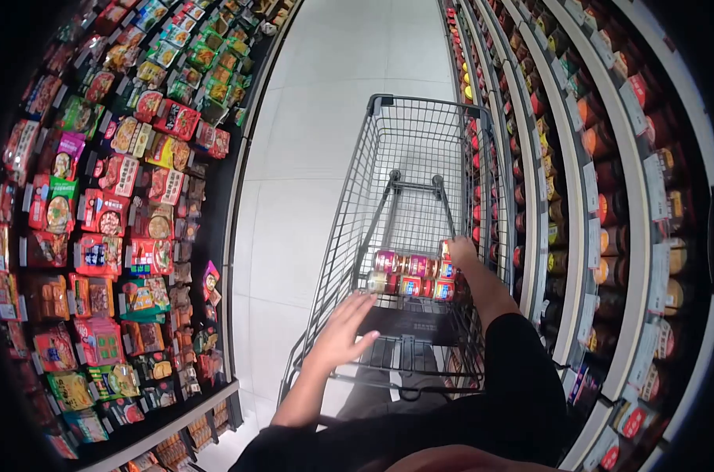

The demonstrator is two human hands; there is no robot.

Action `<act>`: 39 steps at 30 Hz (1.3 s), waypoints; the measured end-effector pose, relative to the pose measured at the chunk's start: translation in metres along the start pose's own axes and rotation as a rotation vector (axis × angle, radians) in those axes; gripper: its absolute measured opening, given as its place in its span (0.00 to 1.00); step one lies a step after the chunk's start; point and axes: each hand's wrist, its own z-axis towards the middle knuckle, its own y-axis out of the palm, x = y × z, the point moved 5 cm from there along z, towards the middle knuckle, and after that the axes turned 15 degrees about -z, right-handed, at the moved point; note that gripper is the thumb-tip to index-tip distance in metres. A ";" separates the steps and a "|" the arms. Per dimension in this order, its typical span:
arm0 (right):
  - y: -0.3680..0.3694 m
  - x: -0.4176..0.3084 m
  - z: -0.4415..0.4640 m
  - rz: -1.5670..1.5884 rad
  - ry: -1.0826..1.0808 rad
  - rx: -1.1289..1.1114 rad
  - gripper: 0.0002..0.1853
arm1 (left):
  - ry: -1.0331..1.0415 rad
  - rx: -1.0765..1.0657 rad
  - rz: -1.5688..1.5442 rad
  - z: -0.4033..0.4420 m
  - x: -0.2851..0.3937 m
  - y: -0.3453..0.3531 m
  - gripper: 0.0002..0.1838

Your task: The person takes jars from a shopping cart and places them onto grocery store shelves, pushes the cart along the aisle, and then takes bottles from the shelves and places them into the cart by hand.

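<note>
- Shelving on the left (219,204): this unit is standing well apart from your left hand (343,330) and is displaying dense rows of bright packets (104,212).
- Shelving on the right (623,358): long pale rails are running beyond your right hand (462,252), on its outer side, and are carrying rows of lidded jars and price labels.
- Floor (294,134): pale tiles are stretching ahead of both your hands.
- Shopping cart (432,100): its dark wire basket is extending forward from your hands, its near end lying between your forearms.
- Dark panel (408,322): it is lying between your two hands, a little nearer to you than the small jars.
- Left hand: you are holding nothing in it; its fingers are spreading, palm down, with the tips near the left end of the lower row.
- Right hand: its fingers are meeting the small jars at their right end; whether you are grasping one or merely touching it, you cannot tell here.
- Small jars (417,266): these are sitting inside the cart in two rows, between your hands, showing maroon and blue-and-red labels.
</note>
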 end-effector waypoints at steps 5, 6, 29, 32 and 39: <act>0.073 0.015 0.031 -0.073 0.063 -0.059 0.20 | -0.094 -0.073 0.120 0.010 -0.007 0.006 0.39; 0.061 0.012 0.029 -0.066 -0.004 -0.110 0.25 | -0.110 -0.063 0.124 0.010 -0.012 0.006 0.39; -0.307 -0.115 -0.224 0.565 -0.064 0.476 0.48 | 0.419 0.091 -0.165 -0.069 0.082 0.006 0.40; -0.338 -0.149 -0.323 0.535 0.022 0.655 0.47 | 0.580 0.146 -0.248 -0.106 0.114 0.001 0.38; -0.444 -0.250 -0.540 0.443 -0.105 0.773 0.45 | -0.124 -0.593 -1.385 -0.185 0.142 0.020 0.35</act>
